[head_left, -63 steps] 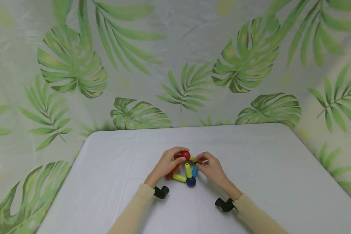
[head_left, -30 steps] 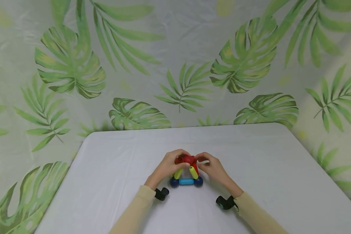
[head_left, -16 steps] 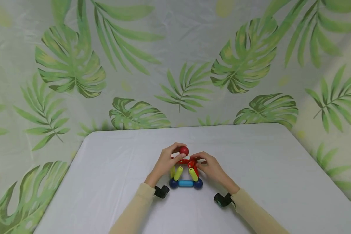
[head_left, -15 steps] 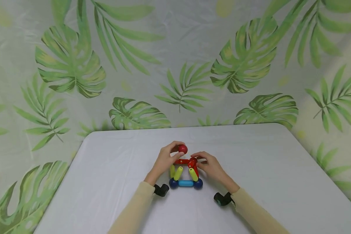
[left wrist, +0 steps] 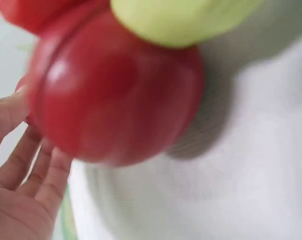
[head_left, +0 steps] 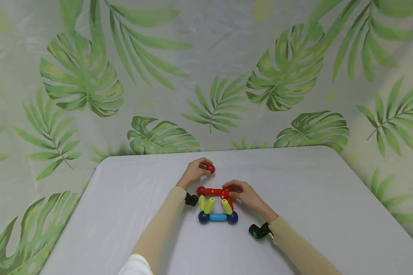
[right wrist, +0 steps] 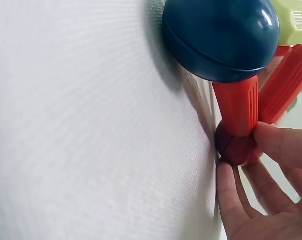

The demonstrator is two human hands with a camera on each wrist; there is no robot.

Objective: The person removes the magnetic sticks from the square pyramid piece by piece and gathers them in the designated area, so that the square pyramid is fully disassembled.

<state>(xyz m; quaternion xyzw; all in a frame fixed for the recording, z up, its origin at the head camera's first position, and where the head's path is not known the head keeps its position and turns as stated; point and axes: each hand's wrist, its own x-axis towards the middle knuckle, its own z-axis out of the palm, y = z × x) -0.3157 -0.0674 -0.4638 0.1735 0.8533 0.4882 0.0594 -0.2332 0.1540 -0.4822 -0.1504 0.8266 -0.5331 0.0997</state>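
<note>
A frame of magnetic balls and rods lies mid-table. Its near side is a light blue rod (head_left: pixel 218 217) between two dark blue balls (head_left: pixel 204 217). Yellow rods (head_left: pixel 210 205) slant up from both. Beyond the frame, my left hand (head_left: pixel 194 172) pinches a loose red ball (head_left: pixel 211 169). In the left wrist view, the frame's far-left red ball (left wrist: pixel 115 95) hides most of that loose ball. My right hand (head_left: pixel 246 196) grips the far-right red ball (right wrist: pixel 237 145) between thumb and fingers, where red rods (right wrist: pixel 239 107) meet; a short red rod (head_left: pixel 224 193) tilts up there.
A white cloth covers the table (head_left: pixel 296 183). Behind it hangs a leaf-printed curtain (head_left: pixel 220 68) along the far edge. A black wrist camera (head_left: pixel 259 230) on the right arm sits low beside the frame.
The frame was turned so the light blue rod faces me. My left hand then lifted the loose red ball off it and moved away toward the far edge. My right hand stays at the far-right corner.
</note>
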